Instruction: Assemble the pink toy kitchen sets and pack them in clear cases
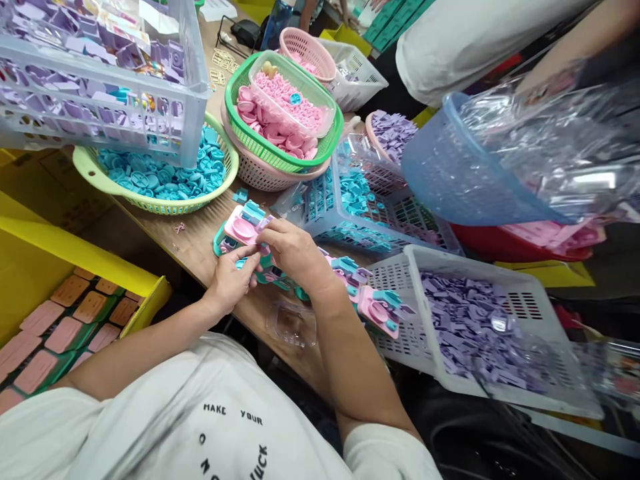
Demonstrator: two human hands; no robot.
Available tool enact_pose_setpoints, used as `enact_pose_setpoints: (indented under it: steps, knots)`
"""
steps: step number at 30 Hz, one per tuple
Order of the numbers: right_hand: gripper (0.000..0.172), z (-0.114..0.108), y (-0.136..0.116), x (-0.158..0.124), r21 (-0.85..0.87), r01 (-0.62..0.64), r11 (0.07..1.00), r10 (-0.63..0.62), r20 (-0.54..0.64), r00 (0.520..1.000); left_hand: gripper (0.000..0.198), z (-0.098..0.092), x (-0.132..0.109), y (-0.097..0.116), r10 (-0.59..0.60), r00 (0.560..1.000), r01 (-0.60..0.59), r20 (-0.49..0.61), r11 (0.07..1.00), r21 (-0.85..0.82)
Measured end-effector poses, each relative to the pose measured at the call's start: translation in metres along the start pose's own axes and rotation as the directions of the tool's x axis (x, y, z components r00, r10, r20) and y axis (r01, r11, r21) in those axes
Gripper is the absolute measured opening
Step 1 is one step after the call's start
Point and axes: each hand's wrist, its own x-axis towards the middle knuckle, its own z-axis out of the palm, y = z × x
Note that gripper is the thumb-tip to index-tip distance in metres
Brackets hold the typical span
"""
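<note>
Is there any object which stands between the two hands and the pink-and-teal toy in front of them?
Nothing visible does. The left hand and right hand both appear to touch the pink-and-teal toy. The light-green basket lies off to the left, outside that space.

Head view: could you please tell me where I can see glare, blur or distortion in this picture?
In the head view, bright glare sits on the clear plastic packaging in the blue basket; in the head view, the right edge looks smeared and stretched, including another person's forearm; in the head view, the left hand and right hand look clearer.
</note>
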Motion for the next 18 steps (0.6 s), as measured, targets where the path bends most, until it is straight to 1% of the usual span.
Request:
enact_pose_setpoints:
  steps: [2,4,6,9,12,15,18]
  knots:
    - [0.025,0.000,0.000,-0.001,0.025,0.025,0.999,-0.025,0.003,1.000,0.024,-0.001,0.000,-0.001,0.006,1.000,-0.006,-0.024,1.000,0.005]
    - [0.025,0.002,0.000,-0.005,0.047,0.024,0.999,-0.022,-0.038,0.999,0.019,-0.002,0.001,-0.002,0.018,0.999,-0.018,-0.035,1.000,-0.001]
    - [0.026,0.008,-0.003,-0.009,0.060,-0.011,0.998,0.016,-0.095,0.995,0.017,-0.004,0.003,-0.002,0.015,1.000,-0.016,-0.022,0.999,-0.037]
    - [0.027,0.020,-0.011,-0.015,0.058,-0.088,0.994,0.097,-0.159,0.983,0.029,-0.005,0.004,-0.001,-0.069,0.997,0.071,0.019,0.987,-0.144]
    - [0.030,0.035,-0.018,-0.020,0.021,-0.142,0.990,0.143,-0.244,0.959,0.042,-0.006,0.006,0.003,-0.178,0.984,0.179,0.024,0.955,-0.237]
    - [0.029,0.047,-0.019,-0.023,-0.028,-0.180,0.983,0.162,-0.311,0.936,0.047,-0.006,0.006,0.006,-0.217,0.976,0.211,0.010,0.939,-0.273]
    - [0.029,0.049,-0.020,-0.022,-0.018,-0.185,0.983,0.169,-0.323,0.931,0.045,-0.009,0.005,0.009,-0.221,0.975,0.214,0.005,0.938,-0.272]
